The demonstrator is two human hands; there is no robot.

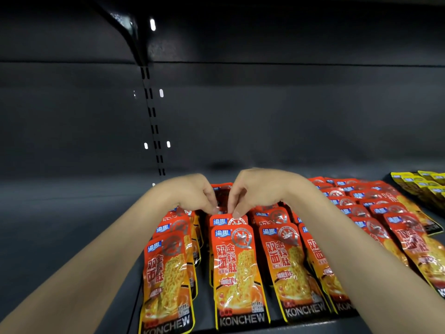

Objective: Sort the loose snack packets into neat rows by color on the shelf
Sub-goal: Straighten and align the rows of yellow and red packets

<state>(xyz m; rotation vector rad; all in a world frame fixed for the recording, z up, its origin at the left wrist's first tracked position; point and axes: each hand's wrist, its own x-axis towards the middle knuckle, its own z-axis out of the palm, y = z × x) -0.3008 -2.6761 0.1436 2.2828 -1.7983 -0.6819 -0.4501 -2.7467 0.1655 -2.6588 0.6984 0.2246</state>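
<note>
At nine o'clock we see the bare dark grey shelf, and above it the slotted upright climbing the back panel toward eleven o'clock. Our left hand comes in from seven o'clock, fingers curled down, its fingertips pinching the top edge of a red packet that stands behind the second row. Just beside it, at the centre, our right hand arrives from five o'clock and pinches the same packet's top, thumb and forefinger nearly touching those of the left, so both hands are narrow and closed on that one packet. Below the left wrist lies the leftmost row of red-orange KONCHEW packets, overlapping like shingles. At six o'clock the second row lies flat, its front packet face up with the brand name at the shelf's front edge. The third row sits just beside it, partly under our right forearm, and a fourth is mostly hidden by that arm. Toward three o'clock further red rows fan out to the back of the shelf. At two o'clock, apart from the red ones, a group of yellow packets lies at the frame's edge.
</note>
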